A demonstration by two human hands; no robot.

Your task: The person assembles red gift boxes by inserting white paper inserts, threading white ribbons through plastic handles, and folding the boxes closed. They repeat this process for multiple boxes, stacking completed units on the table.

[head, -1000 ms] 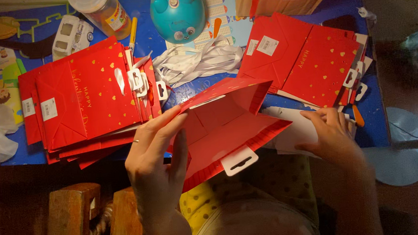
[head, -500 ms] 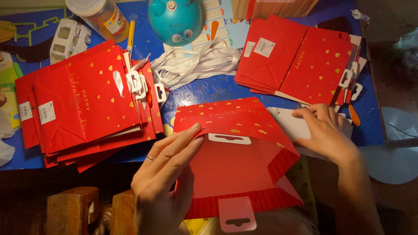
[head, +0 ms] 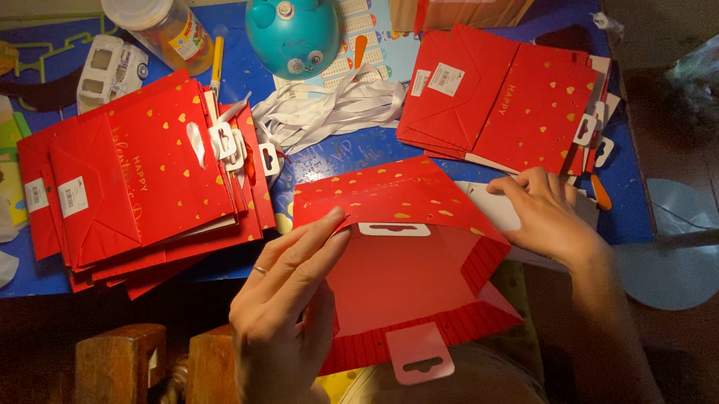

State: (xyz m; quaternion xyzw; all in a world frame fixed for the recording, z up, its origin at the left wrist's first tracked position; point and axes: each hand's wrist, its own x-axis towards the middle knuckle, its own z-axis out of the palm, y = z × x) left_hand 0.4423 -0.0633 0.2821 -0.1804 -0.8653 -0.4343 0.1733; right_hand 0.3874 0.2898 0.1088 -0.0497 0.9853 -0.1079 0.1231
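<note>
Bag (head: 407, 283), red, opened | left hand (head: 287, 317) fingers flat on its mouth | right hand (head: 546, 214) pressing white card (head: 495, 209) | card insertion seemed next.

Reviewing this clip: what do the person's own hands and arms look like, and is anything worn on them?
Both are bare, with no gloves and no sleeves in view down to the forearms. The left hand wears a thin, plain band ring on one finger. The right hand shows no ring, watch or bracelet. Nails look short and unpainted, though the dim light makes that hard to confirm.
</note>
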